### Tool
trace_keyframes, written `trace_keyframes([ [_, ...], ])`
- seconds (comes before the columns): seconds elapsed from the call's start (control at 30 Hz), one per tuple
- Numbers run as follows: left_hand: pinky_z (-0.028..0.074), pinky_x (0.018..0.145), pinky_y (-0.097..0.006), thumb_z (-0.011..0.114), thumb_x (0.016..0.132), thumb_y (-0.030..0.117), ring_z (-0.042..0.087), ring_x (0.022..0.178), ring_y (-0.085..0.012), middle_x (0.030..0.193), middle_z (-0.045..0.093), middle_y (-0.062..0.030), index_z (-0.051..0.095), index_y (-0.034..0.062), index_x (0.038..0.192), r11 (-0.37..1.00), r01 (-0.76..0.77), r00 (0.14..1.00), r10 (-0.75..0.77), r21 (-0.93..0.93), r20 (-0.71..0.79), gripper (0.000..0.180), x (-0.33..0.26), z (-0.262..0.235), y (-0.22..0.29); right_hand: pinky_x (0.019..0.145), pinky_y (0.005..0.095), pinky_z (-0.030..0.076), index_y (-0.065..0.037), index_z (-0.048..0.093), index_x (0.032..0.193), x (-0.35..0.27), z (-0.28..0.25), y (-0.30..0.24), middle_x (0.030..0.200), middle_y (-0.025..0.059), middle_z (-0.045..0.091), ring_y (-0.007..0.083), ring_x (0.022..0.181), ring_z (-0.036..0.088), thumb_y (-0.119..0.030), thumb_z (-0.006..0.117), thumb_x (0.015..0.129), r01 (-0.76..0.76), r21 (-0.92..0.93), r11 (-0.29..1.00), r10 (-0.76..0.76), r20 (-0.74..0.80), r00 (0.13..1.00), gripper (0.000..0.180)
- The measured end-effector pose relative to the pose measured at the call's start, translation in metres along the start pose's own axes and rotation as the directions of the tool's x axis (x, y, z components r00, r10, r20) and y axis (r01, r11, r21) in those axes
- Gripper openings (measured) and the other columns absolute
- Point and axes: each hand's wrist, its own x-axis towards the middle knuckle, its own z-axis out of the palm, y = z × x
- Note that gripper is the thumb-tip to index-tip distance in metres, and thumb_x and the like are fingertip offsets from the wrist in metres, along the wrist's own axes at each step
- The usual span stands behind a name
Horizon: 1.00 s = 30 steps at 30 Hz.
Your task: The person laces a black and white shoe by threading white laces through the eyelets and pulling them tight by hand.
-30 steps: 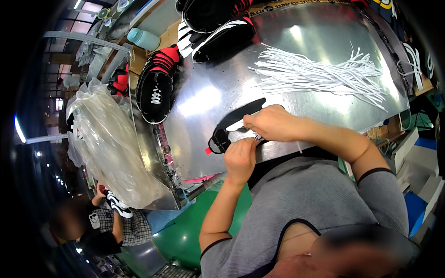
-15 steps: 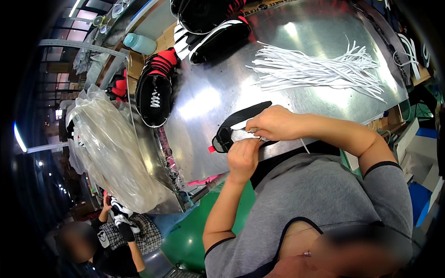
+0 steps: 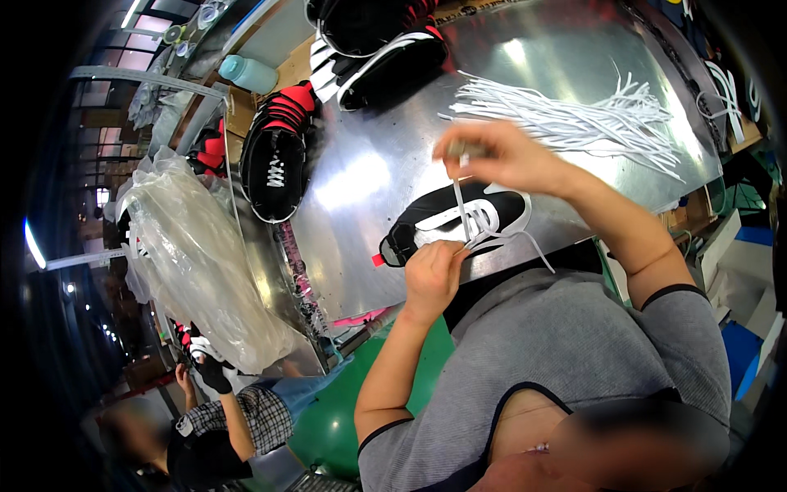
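A black and white sneaker with a red heel tab lies on its way across the metal tabletop in front of me, toe to the right. White lace runs through its eyelets, and one loose end trails off toward my body. My right hand is raised above the sneaker, fingers closed on a taut strand of white shoelace. A small brownish thing in its grip is too blurred to name. My left hand pinches the sneaker's near edge by the eyelets; its fingertips partly hide what they grip.
A bundle of white laces lies at the back right of the metal table. Black, red and white shoes stand at the far left, near a light blue bottle. Clear plastic bags hang left. A co-worker handles shoes at lower left.
My right hand has risen away from the sneaker, drawing the lace up, so the laced front now shows. My left hand has stayed nearly in place. The co-worker's hands have shifted.
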Motion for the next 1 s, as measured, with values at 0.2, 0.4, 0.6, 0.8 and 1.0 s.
trace_keyframes([
  [0.2, 0.054, 0.072, -0.038, 0.071, 0.093, 0.017, 0.071, 0.084, -0.0348, 0.093, 0.070, -0.0170, 0.049, -0.0013, 0.125, 0.687, 0.545, 0.784, -0.621, -0.480, 0.003, 0.042, 0.009, -0.003, 0.008, 0.077, 0.0333, 0.053, -0.006, 0.069, 0.109, -0.024, 0.039, 0.058, 0.092, 0.0096, 0.072, 0.0220, 0.082, 0.068, -0.013, 0.069, 0.088, -0.248, -0.039, 0.968, 0.251, 0.146, 0.957, 0.022],
  [0.4, 0.052, 0.067, -0.035, 0.071, 0.093, 0.021, 0.068, 0.072, -0.0246, 0.087, 0.070, -0.0134, 0.056, 0.0053, 0.123, 0.725, 0.611, 0.756, -0.654, -0.319, -0.037, 0.038, 0.019, 0.000, 0.016, 0.073, 0.0334, 0.051, -0.005, 0.068, 0.110, -0.016, 0.036, 0.058, 0.089, 0.0108, 0.071, 0.0216, 0.080, 0.068, -0.016, 0.068, 0.090, -0.109, -0.207, 0.972, 0.160, 0.246, 0.956, 0.023],
  [0.6, 0.048, 0.068, -0.031, 0.077, 0.085, 0.013, 0.061, 0.075, -0.0165, 0.090, 0.068, -0.0085, 0.063, 0.0022, 0.112, 0.728, 0.540, 0.755, -0.641, -0.423, -0.138, 0.032, 0.016, 0.005, 0.015, 0.073, 0.0357, 0.052, -0.005, 0.063, 0.111, -0.035, 0.029, 0.025, 0.090, 0.0130, 0.071, 0.0289, 0.081, 0.068, -0.024, 0.061, 0.097, -0.249, -0.319, 0.914, 0.295, 0.106, 0.949, 0.024],
  [0.8, 0.047, 0.070, -0.030, 0.079, 0.084, 0.012, 0.057, 0.077, -0.0166, 0.093, 0.067, -0.0061, 0.064, 0.0026, 0.112, 0.686, 0.582, 0.715, -0.688, -0.436, -0.127, 0.033, 0.014, 0.006, 0.014, 0.066, 0.0415, 0.049, -0.006, 0.055, 0.100, -0.055, 0.032, 0.015, 0.080, 0.0105, 0.070, 0.0316, 0.072, 0.067, -0.022, 0.058, 0.098, -0.162, -0.504, 0.848, 0.242, 0.098, 0.965, 0.016],
  [1.0, 0.040, 0.062, -0.022, 0.075, 0.087, 0.006, 0.052, 0.070, -0.0037, 0.082, 0.063, 0.0014, 0.063, 0.0011, 0.116, 0.785, 0.556, 0.774, -0.609, -0.274, -0.173, 0.032, 0.015, 0.005, 0.015, 0.064, 0.0438, 0.048, -0.007, 0.055, 0.100, -0.052, 0.032, 0.023, 0.074, 0.0100, 0.067, 0.0325, 0.070, 0.066, -0.021, 0.060, 0.097, -0.149, -0.588, 0.795, 0.270, 0.123, 0.955, 0.015],
])
